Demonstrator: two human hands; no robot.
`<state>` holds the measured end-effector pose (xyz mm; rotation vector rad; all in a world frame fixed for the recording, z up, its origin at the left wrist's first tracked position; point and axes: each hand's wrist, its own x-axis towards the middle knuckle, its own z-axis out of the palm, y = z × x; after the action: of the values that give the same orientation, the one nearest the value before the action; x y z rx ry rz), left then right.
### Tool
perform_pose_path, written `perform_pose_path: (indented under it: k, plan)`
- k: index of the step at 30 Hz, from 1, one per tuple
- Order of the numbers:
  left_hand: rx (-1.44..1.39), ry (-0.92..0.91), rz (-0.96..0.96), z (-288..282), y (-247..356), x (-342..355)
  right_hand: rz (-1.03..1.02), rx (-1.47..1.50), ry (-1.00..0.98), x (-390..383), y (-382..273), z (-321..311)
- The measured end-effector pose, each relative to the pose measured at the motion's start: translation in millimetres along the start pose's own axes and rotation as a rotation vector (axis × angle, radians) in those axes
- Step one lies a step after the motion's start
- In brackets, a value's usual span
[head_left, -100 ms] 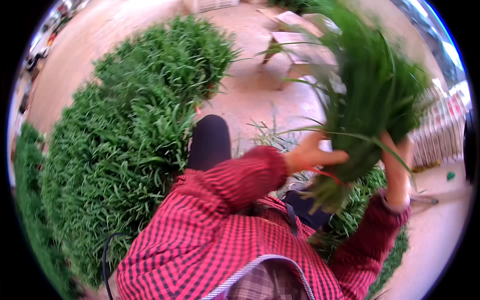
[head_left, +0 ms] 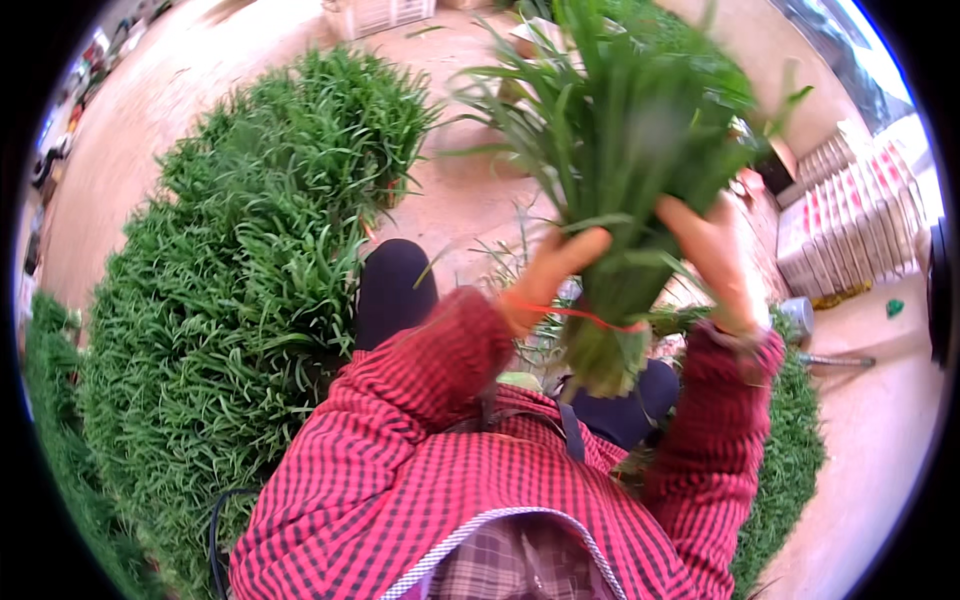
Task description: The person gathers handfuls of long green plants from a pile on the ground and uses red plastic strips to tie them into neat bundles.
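Between both hands stands a thick bunch of long-leaved greens (head_left: 625, 140), leaf tips up and away from me, pale stem ends (head_left: 605, 365) toward my lap. My left hand (head_left: 548, 272) grips its left side above the stems, thumb across the front. On the opposite side my right hand (head_left: 708, 255) presses in, its fingers partly behind the leaves. A thin orange-red band (head_left: 610, 324) crosses the lower bunch and reaches toward my left wrist; whether it circles the stems fully, I cannot tell. The leaf tops are blurred by motion.
A big heap of the same greens (head_left: 240, 270) lies left of my knee (head_left: 398, 290), and more greens (head_left: 785, 450) lie on the right. Beyond them are a pale stack with red marks (head_left: 850, 215) and a grey cylinder (head_left: 798, 316). A white crate (head_left: 390, 14) stands far ahead.
In the picture, the bunch and both hands have shifted left and the bunch stands more upright. The surroundings have shifted too, so the view itself has turned. Both hands keep their hold.
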<state>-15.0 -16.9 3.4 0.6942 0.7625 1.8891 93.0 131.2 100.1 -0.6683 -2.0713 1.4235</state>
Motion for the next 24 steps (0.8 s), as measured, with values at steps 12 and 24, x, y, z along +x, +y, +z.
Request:
perform_pose_path:
  k: [12,24]
  plan:
    - [-0.161,0.423,-0.06,-36,-22,10,-0.004,-0.379,-0.094,42,88,57]
    - [-0.261,0.687,-0.111,-79,-50,11,0.239,0.426,0.004,-25,112,14]
